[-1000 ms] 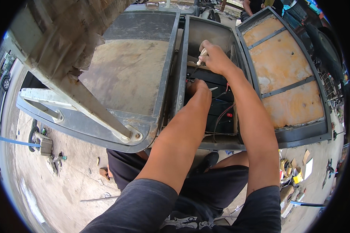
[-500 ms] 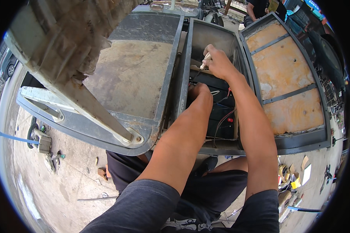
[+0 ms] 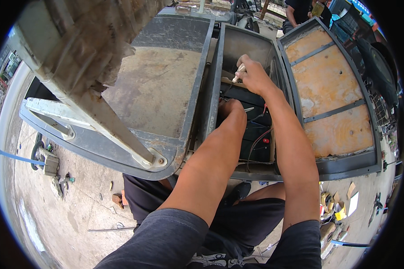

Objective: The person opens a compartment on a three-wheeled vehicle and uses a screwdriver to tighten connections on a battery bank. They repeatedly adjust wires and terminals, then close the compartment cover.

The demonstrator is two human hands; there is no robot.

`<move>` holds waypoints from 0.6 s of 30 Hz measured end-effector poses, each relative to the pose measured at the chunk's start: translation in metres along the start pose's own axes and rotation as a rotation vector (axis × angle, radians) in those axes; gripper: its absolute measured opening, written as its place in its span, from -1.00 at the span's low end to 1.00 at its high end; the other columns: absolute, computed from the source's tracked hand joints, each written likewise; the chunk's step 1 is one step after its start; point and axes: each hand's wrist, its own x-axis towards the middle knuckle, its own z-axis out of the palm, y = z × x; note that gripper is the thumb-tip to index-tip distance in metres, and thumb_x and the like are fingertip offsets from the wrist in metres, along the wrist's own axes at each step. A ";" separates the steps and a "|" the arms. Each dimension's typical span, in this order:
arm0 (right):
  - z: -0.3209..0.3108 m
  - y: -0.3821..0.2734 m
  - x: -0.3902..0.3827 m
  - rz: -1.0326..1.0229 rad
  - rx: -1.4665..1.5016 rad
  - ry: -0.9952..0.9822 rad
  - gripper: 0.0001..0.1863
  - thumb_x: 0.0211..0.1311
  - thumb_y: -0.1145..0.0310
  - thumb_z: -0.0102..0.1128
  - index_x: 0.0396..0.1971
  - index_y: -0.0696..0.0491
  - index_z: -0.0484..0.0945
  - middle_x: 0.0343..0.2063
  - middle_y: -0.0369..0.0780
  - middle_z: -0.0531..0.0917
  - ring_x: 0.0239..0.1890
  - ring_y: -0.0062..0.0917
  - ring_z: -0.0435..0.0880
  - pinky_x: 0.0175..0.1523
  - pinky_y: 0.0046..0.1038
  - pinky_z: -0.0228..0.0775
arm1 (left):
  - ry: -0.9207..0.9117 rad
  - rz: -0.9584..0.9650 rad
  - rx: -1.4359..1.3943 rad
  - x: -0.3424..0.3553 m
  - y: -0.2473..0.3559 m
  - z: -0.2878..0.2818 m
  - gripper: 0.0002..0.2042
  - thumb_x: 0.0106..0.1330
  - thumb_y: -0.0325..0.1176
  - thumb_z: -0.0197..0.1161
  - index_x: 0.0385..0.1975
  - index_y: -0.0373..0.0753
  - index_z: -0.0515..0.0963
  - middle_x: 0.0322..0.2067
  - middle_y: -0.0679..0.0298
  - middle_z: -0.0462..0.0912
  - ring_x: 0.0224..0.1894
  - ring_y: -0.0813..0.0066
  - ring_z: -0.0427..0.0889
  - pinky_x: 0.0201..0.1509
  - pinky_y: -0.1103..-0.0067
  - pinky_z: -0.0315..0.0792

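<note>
Clenching a pale tool handle (image 3: 239,71) in my right hand (image 3: 255,76) over the far black battery (image 3: 251,130), my left hand (image 3: 231,107) presses nearer, its grip hidden.

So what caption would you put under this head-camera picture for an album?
Both hands work inside an open metal compartment: right hand holds a pale tool handle, left hand reaches down onto black batteries and wires.

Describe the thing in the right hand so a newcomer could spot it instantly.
Start at the grey metal vehicle body and find the open compartment between its flat deck and the rusty raised lid. Above the black battery there, the right hand holds a small pale tool handle. It is the only light-coloured item among dark parts and wires.
</note>
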 end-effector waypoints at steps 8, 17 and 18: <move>0.002 -0.004 0.000 -0.013 0.018 -0.009 -0.75 0.18 0.54 0.27 -0.20 0.18 0.39 -0.36 0.05 0.62 -0.21 -0.04 0.64 -0.09 -0.21 0.41 | 0.023 0.010 -0.026 0.000 0.001 -0.002 -0.73 0.11 -0.49 0.31 -0.16 -0.34 0.59 -0.13 0.03 0.71 -0.08 0.24 0.74 -0.12 0.45 0.63; 0.005 -0.013 0.003 -0.074 -0.016 -0.008 -0.73 0.18 0.49 0.30 -0.23 0.18 0.39 -0.28 0.05 0.58 -0.18 0.01 0.57 -0.06 -0.20 0.38 | 0.054 -0.005 -0.008 0.018 -0.009 0.013 -0.76 0.07 -0.51 0.36 -0.22 -0.35 0.64 -0.20 0.04 0.74 -0.18 0.27 0.77 -0.25 0.47 0.65; 0.005 -0.013 0.002 -0.089 -0.037 0.002 -0.73 0.17 0.47 0.32 -0.23 0.19 0.40 -0.28 0.05 0.58 -0.18 0.02 0.57 -0.06 -0.19 0.38 | 0.052 -0.016 -0.007 0.017 -0.009 0.012 -0.76 0.06 -0.51 0.37 -0.23 -0.34 0.65 -0.20 0.05 0.74 -0.18 0.28 0.77 -0.25 0.48 0.65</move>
